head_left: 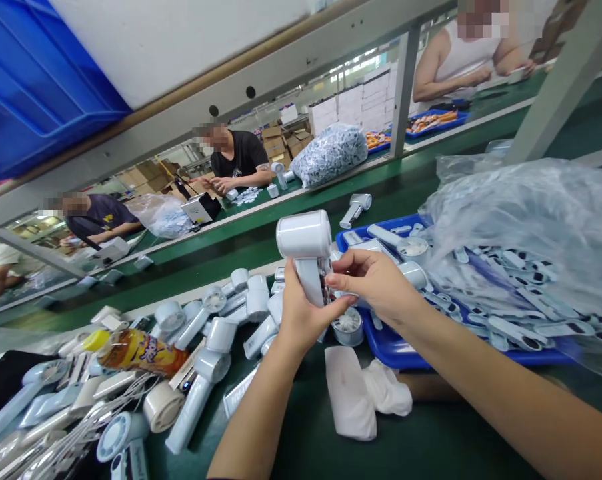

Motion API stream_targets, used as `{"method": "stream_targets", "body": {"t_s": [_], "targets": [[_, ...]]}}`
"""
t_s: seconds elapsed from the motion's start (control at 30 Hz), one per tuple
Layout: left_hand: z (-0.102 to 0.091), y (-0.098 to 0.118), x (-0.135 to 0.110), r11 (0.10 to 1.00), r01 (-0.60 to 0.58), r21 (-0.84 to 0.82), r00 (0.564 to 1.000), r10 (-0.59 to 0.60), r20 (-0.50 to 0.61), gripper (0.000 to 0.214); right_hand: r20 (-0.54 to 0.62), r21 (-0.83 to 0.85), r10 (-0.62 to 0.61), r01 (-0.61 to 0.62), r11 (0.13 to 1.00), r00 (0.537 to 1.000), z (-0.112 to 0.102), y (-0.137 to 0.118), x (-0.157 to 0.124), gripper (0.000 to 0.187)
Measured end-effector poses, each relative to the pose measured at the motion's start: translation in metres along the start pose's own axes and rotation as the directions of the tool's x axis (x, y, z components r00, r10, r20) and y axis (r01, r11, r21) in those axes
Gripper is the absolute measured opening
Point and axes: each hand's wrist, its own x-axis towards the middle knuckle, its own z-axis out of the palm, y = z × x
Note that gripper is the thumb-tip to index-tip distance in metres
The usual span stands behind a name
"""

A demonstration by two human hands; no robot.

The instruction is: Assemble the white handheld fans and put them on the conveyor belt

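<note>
Both hands on a white plastic handheld fan (305,243), raised above the green surface (431,440).

The left hand (301,313) is clamped round the fan's handle, head upright. The right hand (375,280) pinches the handle's side with closed fingertips. A blue plastic tray (395,350) of fan parts sits just behind, and a crumpled white cloth (361,393) lies below the hands.

A white plastic handheld fan (305,235) with a rounded, drum-shaped head and a straight handle stands upright, head uppermost. The left hand (301,313) wraps the handle, with the head clear above the fist. The right hand (375,280) pinches the handle's side with its fingertips.
</note>
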Motion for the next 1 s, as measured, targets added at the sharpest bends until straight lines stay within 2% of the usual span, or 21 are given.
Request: {"method": "stream_targets", "body": {"t_s": [0.1, 0.2, 0.37, 0.47, 0.53, 0.6, 0.7, 0.77, 0.9, 0.97, 1.0], "targets": [[0.000, 0.004, -0.001, 1.000, 0.009, -0.026, 1.000, -0.009, 0.024, 0.052, 0.011, 0.027, -0.004, 0.003, 1.000, 1.000, 0.001, 0.001, 0.001, 0.035], [-0.003, -0.001, -0.002, 0.999, 0.007, -0.047, 0.999, -0.005, 0.041, 0.052, 0.051, 0.004, -0.066, 0.065, 0.998, 0.997, -0.001, 0.006, 0.004, 0.038], [-0.010, -0.001, -0.003, 0.993, -0.082, 0.089, 0.993, 0.074, 0.088, 0.049, 0.291, -0.239, -0.113, 0.187, 0.953, 0.950, -0.013, 0.007, 0.007, 0.035], [-0.012, 0.008, -0.004, 0.976, -0.127, 0.175, 0.982, 0.098, 0.163, 0.045, 0.328, -0.357, -0.178, 0.296, 0.886, 0.928, -0.021, 0.001, 0.007, 0.041], [-0.011, 0.015, -0.006, 0.980, -0.124, 0.154, 0.977, 0.093, 0.193, 0.041, 0.356, -0.329, -0.222, 0.345, 0.879, 0.908, -0.025, -0.003, 0.007, 0.060], [-0.008, 0.019, -0.009, 0.992, -0.085, 0.092, 0.969, 0.061, 0.238, 0.038, 0.435, -0.255, -0.213, 0.347, 0.903, 0.875, -0.027, -0.006, 0.007, 0.076], [-0.003, 0.021, -0.014, 1.000, -0.008, 0.027, 0.945, -0.002, 0.326, 0.039, 0.592, -0.139, -0.152, 0.286, 0.948, 0.792, -0.027, -0.007, 0.004, 0.085], [-0.001, 0.020, -0.018, 1.000, 0.013, 0.015, 0.934, -0.018, 0.357, 0.041, 0.649, -0.086, -0.137, 0.251, 0.964, 0.748, -0.026, -0.006, 0.002, 0.081], [0.002, 0.019, -0.024, 0.999, -0.033, 0.017, 0.948, 0.026, 0.317, 0.040, 0.686, -0.027, -0.175, 0.264, 0.964, 0.707, -0.023, -0.004, -0.003, 0.063], [0.004, 0.019, -0.025, 0.997, -0.075, 0.025, 0.958, 0.065, 0.280, 0.043, 0.673, -0.006, -0.214, 0.294, 0.956, 0.708, -0.023, -0.003, -0.003, 0.059], [0.005, 0.018, -0.025, 0.996, -0.081, 0.023, 0.959, 0.071, 0.273, 0.045, 0.645, -0.008, -0.225, 0.301, 0.954, 0.730, -0.023, -0.003, -0.004, 0.057]]}}
